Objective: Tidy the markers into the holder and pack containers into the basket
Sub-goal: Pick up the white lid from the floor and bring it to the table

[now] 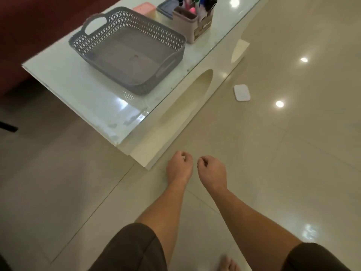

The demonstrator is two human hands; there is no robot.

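Grey lattice-walled basket (136, 23) with cut-out handles on the glass-topped bench (78, 85).
Beyond it stand a beige holder (185, 26) of markers (197, 4) and two lidded containers, pink (145, 8) and blue (166, 6); left hand (179, 167) and right hand (212, 171) hang loosely curled.

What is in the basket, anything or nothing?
Empty: the basket shows its bare floor from wall to wall. The pink container and the blue-lidded container stand outside it, behind it on the table.

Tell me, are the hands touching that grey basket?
Apart. The head view shows the left hand and right hand loosely curled over the floor, with a stretch of tabletop between them and the basket.
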